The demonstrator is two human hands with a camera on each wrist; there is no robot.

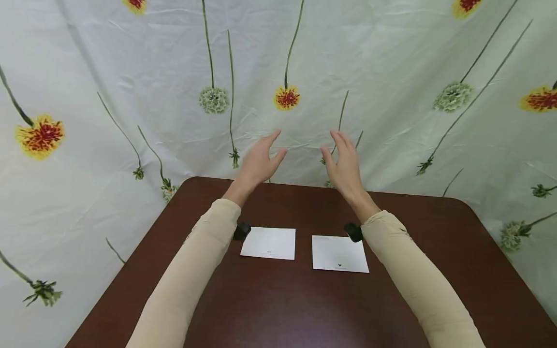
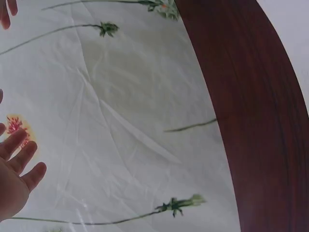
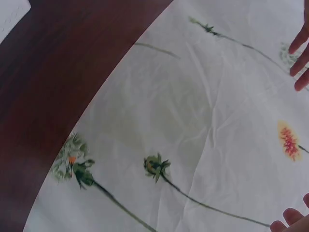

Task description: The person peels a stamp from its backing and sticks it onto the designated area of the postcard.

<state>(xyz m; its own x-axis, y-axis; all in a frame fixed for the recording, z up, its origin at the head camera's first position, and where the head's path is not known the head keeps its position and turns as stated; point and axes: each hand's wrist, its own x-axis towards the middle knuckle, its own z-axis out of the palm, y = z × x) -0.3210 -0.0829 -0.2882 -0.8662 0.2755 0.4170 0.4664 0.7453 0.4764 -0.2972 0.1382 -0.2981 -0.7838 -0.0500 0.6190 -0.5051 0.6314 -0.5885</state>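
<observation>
Brown tabletop [image 1: 287,299], floral curtain [image 1: 370,63] behind. Left hand [image 1: 259,159] and right hand [image 1: 344,168] raised near far edge, empty, fingers slightly spread; white cards [image 1: 270,241] inward. Keeping both hands level likely steadies reach.

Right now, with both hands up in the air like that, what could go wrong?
The left hand and right hand are empty and up in front of the flowered cloth, so reaching farther might bump it. Coming down, a sleeve or a black wrist piece could nudge the left white card or the right white card on the table. The cards lie side by side with a small gap, so one might slide into the other.
</observation>
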